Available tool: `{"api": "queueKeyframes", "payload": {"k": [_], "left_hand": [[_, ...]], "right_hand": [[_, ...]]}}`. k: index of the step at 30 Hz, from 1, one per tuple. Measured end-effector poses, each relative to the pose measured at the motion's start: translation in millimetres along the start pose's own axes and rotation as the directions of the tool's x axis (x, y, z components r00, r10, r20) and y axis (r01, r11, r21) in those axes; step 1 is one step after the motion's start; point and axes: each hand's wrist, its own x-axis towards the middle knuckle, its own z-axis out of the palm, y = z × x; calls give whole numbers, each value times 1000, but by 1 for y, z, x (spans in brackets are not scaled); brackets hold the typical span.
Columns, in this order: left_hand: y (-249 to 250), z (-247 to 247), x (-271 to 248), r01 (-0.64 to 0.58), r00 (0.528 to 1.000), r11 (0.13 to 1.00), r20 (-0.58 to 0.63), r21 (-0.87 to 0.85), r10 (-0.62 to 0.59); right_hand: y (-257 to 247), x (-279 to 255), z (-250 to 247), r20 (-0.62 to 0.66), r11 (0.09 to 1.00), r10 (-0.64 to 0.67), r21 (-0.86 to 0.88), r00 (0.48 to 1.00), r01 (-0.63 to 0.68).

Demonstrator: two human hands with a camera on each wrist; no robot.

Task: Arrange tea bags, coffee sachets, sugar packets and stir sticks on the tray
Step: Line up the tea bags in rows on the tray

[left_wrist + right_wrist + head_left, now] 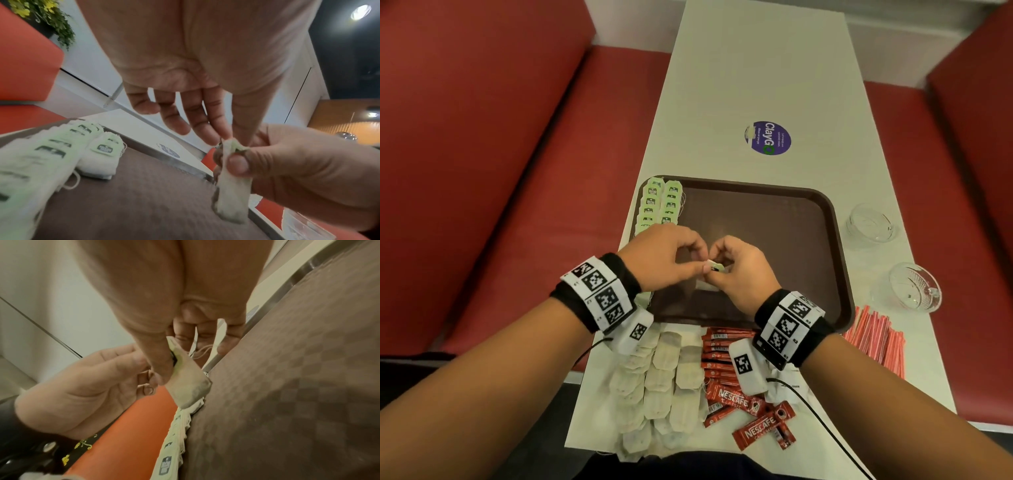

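Both hands work one tea bag (714, 266) above the tray (839, 253), near its front-left part.

Right hand (743, 270) pinches the bag's top between thumb and curled fingers; left hand (667, 255) nips the tag end between thumb and forefinger, other fingers loosely spread; bag hangs clear of the tray floor; two rows of tea bags (659, 205) already lie along the left edge. Risk: string, loose behind the right fingers, may snag or tear the tag if pulled apart; a dropped bag could disturb the rows.

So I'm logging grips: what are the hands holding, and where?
One tea bag: right hand pinches its top, and left hand pinches the tag end there.
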Motion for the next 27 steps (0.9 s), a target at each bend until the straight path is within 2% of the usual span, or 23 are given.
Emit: {"api": "queueKeyframes", "payload": {"k": [3, 6, 9, 11, 14, 17, 20, 22, 25, 27], "left_hand": [[-4, 6, -5, 4, 999, 1000, -36, 17, -4], [-5, 6, -9, -1, 998, 1000, -60, 28, 2], [-6, 2, -12, 23, 989, 999, -147, -30, -27], [-7, 1, -14, 41, 990, 997, -130, -70, -50], [-10, 2, -14, 81, 993, 996, -82, -33, -84], [-20, -6, -6, 148, 979, 989, -145, 13, -145], [-38, -17, 6, 280, 941, 958, -218, 66, -260], [-53, -23, 13, 365, 926, 920, -159, 143, -342], [-70, -25, 27, 405, 912, 878, -44, 255, -408], [-76, -24, 35, 420, 904, 867, -47, 268, -424]], "right_hand": [[-4, 0, 4, 15, 998, -7, 66, 1000, 6], [-4, -1, 8, 34, 1000, 3, 30, 999, -4], [-4, -2, 9, 6, 1000, 9, 13, 1000, -9], [-3, -2, 8, -15, 1000, 0, 25, 1000, 0], [-2, -2, 8, 23, 999, 6, -36, 1000, -5], [-1, -5, 8, 94, 996, 19, -90, 995, -11], [1, -11, 5, 196, 986, 42, -168, 980, -9], [1, -16, 2, 278, 971, 58, -238, 959, 10], [2, -22, 0, 394, 938, 36, -330, 918, 105], [3, -26, 0, 460, 917, 32, -366, 887, 156]]}}
